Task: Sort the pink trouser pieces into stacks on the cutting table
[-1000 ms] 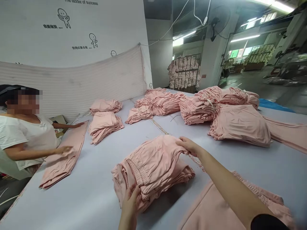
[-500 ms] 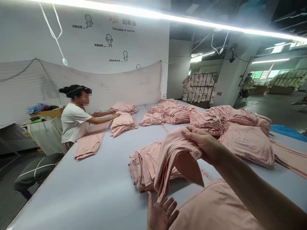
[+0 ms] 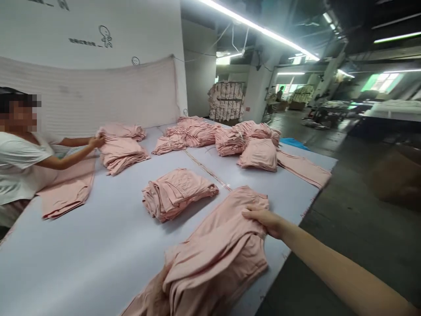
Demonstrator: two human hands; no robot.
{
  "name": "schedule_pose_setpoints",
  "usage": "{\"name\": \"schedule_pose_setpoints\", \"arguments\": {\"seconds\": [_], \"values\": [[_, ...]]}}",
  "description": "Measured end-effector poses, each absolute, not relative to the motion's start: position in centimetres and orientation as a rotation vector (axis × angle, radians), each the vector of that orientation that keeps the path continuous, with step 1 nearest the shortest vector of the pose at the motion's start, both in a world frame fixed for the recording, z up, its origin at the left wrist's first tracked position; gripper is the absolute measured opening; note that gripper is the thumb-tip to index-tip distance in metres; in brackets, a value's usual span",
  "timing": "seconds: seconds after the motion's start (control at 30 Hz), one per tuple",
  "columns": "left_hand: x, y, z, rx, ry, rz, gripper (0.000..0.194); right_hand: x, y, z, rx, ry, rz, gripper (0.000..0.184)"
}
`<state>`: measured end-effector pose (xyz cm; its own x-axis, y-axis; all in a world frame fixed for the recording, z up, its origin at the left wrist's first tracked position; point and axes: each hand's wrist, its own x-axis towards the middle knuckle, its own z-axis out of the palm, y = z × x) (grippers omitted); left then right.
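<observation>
My right hand [image 3: 263, 219] pinches the upper right end of a pink garment [image 3: 210, 245], thumb on top and the other fingers hidden under the cloth. Loose and creased, the garment slants down across the near part of the table to the bottom of the view. A blurred patch by its lower left side may be my left hand, but cloth and blur hide the fingers. Just beyond lies a stack of folded pink garments [image 3: 179, 193], apart from my right hand.
Several pink stacks [image 3: 200, 134] and a plump folded pile [image 3: 258, 154] stand at the back of the pale table [image 3: 108, 245]. A flat pink garment [image 3: 304, 167] lies along the right edge. At left, a co-worker [image 3: 23, 162] touches another stack [image 3: 121, 153].
The view has swung right. The pink garment my right hand held up by the stack now lies stretched over the near table. My left hand, open before, is no longer clearly seen.
</observation>
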<state>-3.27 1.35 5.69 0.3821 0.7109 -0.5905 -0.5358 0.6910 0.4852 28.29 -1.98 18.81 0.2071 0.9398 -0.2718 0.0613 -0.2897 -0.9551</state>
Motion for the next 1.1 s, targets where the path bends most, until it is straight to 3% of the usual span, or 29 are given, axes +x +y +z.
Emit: {"name": "schedule_pose_setpoints", "arguments": {"seconds": [0.1, 0.33, 0.43, 0.53, 0.7, 1.1], "values": [[-3.4, 2.2, 8.0, 0.237, 0.916, 0.767, 0.062, 29.6, -0.3, 16.4, -1.561, -0.906, 1.266, 0.027], [-2.9, 4.0, 15.5, 0.669, 0.883, 1.234, 0.054, 34.4, 1.3, 16.6, -1.350, -1.035, 1.188, 0.034], [-4.1, 2.4, 12.8, 0.735, 1.006, 1.216, 0.060, 35.2, -0.3, 12.4, -1.435, -1.220, 1.151, 0.032], [-4.4, 0.5, 6.2, 0.701, 1.168, 1.110, 0.066, 34.3, -2.2, 5.9, -1.638, -1.309, 1.100, 0.023], [-3.4, -1.5, -2.5, 0.695, 1.418, 1.118, 0.040, 33.2, -3.6, -1.9, -1.873, -1.428, 1.060, 0.019], [-4.9, -2.4, -0.6, 0.590, 1.388, 1.092, 0.049, 34.6, -4.1, -2.9, -2.058, -1.833, 0.961, 0.005]]}}
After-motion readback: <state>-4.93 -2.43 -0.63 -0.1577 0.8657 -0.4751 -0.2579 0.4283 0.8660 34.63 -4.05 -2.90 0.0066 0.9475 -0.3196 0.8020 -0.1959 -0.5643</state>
